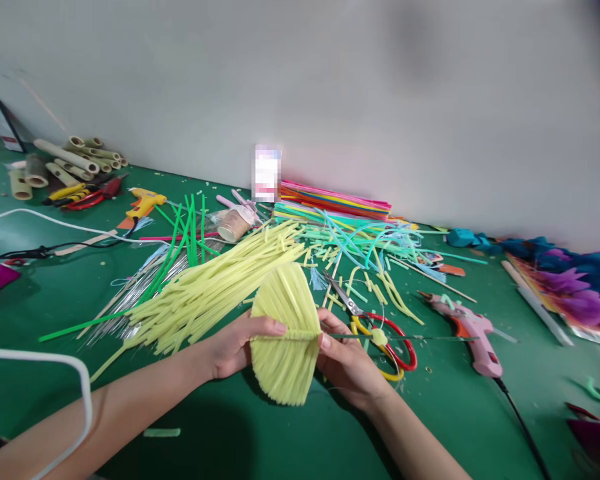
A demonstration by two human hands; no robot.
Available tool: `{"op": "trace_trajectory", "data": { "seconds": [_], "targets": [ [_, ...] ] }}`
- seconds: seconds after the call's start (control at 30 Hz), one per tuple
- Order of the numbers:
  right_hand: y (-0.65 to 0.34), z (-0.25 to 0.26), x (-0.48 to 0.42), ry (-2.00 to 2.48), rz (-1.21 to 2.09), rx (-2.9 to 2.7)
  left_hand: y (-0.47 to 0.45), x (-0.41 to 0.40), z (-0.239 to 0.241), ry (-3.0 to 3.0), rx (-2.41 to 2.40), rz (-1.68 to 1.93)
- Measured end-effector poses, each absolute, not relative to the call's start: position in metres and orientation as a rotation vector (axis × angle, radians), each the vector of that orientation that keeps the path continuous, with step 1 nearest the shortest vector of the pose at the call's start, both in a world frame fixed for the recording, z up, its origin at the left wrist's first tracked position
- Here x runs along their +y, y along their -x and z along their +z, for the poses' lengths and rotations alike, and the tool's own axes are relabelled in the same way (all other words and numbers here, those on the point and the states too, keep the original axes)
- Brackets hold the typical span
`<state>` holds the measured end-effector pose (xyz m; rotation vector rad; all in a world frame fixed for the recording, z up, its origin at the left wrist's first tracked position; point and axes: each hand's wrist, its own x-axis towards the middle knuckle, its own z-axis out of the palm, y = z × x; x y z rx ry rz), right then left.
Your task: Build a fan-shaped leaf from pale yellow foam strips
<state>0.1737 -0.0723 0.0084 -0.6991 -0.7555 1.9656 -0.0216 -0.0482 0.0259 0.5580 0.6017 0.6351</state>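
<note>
A pale yellow leaf shape made of pipe cleaners (pixel 286 297) is held between my two hands, above the green table. My left hand (pixel 240 343) grips its left side, thumb pressed on the middle rib. At the right end of the rib, my right hand (pixel 347 363) pinches the leaf where a thin dark stem runs out to the right. Scissors with red and yellow handles (pixel 405 343) lie just beyond my right hand. Behind the leaf spreads a heap of loose yellow pipe cleaners (pixel 205 293).
A pink glue gun (pixel 480 333) lies at right, a yellow glue gun (pixel 144 202) at back left. Bamboo tubes (pixel 75 160) and pliers (pixel 97 193) sit beyond it. Coloured pipe cleaners (pixel 335 200) lie along the wall. A white cable (pixel 83 380) crosses over my left forearm.
</note>
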Motion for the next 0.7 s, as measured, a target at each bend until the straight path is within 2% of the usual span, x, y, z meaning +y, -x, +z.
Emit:
{"op": "trace_trajectory", "data": {
  "seconds": [0.7],
  "targets": [
    [-0.1754, 0.0084, -0.0731, 0.689, 1.989, -0.771, 0.0228, -0.0491, 0.0254, -0.582, 0.643, 0.61]
  ]
}}
